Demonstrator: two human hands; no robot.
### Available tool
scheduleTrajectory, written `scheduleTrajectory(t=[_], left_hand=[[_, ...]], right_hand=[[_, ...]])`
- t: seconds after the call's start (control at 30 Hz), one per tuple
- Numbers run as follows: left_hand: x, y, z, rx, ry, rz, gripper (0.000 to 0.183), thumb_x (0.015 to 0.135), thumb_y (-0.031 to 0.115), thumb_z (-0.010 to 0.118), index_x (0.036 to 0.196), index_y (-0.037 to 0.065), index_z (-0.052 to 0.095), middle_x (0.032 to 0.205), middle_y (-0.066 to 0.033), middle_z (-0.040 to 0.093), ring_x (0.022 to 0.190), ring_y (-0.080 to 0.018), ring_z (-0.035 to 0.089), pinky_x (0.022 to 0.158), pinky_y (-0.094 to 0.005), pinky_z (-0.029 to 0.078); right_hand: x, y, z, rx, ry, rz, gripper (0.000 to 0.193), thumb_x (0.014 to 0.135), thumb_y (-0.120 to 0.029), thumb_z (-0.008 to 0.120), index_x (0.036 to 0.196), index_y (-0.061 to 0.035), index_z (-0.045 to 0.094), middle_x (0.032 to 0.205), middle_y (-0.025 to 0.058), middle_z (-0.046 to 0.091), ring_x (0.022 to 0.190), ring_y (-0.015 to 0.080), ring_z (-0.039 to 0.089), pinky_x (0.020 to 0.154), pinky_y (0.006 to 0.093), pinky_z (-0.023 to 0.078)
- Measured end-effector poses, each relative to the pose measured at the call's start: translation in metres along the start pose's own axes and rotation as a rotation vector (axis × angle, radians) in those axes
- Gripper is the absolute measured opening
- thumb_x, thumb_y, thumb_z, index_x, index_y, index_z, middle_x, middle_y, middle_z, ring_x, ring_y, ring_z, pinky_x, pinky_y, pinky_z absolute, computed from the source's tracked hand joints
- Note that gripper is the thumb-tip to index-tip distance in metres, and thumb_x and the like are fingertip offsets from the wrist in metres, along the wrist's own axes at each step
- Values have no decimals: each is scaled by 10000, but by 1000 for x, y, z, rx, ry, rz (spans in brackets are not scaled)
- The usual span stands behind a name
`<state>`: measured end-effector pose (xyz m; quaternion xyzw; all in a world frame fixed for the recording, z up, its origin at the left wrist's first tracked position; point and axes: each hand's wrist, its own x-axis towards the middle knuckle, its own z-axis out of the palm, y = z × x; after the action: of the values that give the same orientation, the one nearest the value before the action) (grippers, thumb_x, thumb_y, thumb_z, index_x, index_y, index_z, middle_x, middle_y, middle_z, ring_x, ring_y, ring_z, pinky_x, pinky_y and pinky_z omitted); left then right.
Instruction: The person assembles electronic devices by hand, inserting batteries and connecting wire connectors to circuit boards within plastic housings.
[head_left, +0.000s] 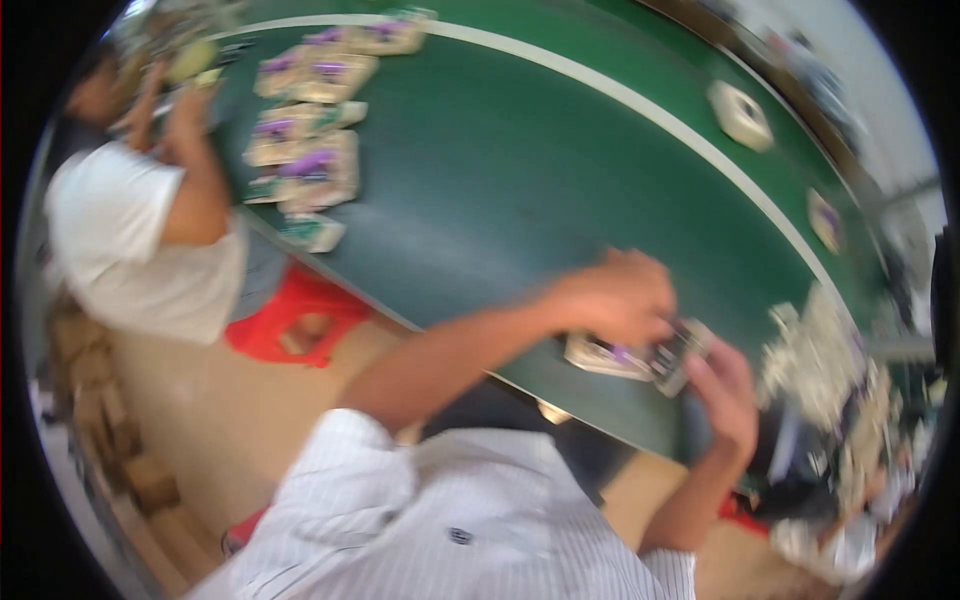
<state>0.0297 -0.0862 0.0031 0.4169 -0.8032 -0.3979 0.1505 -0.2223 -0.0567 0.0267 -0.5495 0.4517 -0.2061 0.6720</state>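
Observation:
Over the near edge of the green table [560,230], my two hands are close together. My right hand [726,392] grips a small flat piece [672,366], dark with a pale edge, between thumb and fingers. Curled in, the fingers of my left hand [628,296] meet the upper end of that piece; blur hides whether they pinch anything else. Beneath my left hand a cream tray [588,352] with something purple in it lies on the table, partly covered by the hand and the piece.
Several cream trays with purple items [325,165] stand in rows at the left. Beside them sits a co-worker [150,230]. A pale heap [815,350] is at the right, a lone cream tray [740,115] far right. A red stool [300,315] stands below the table edge.

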Motion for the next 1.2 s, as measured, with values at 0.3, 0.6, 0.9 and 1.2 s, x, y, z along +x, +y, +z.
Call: scheduleTrajectory(t=[0.3, 0.6, 0.9, 1.2], left_hand=[[-12, 9, -2, 70, 101, -18, 80, 864, 169, 701, 876, 91, 719, 1081, -71, 620, 1095, -274, 563, 978, -425, 392], [-23, -6, -6, -21, 86, 97, 212, 924, 162, 638, 1105, 77, 708, 1194, -107, 625, 1148, -301, 567, 1001, -422, 432], [-50, 21, -4, 242, 376, 137, 748, 798, 382, 829, 1390, 31, 538, 1446, -210, 474, 1349, -403, 451, 1100, -524, 353], [-85, 16, 2, 306, 326, 108, 765, 739, 277, 886, 1391, 69, 544, 1471, -186, 467, 1402, -416, 433, 1155, -556, 321]], right_hand=[[0, 5, 21, 59, 62, -10, 544, 981, -117, 695, 1448, 75, 492, 1194, 90, 678, 957, 99, 650, 840, 256, 550], [9, 2, 19, 135, 97, -32, 511, 992, -99, 670, 1456, 0, 480, 1157, 82, 679, 992, 108, 632, 842, 244, 518], [12, -15, 11, 129, 130, -63, 519, 994, -126, 673, 1467, -29, 483, 1084, 32, 684, 878, 53, 576, 732, 209, 457], [11, -22, 14, 149, 53, -49, 501, 990, -137, 691, 1440, -31, 499, 1062, 30, 684, 898, 53, 584, 759, 216, 470]])
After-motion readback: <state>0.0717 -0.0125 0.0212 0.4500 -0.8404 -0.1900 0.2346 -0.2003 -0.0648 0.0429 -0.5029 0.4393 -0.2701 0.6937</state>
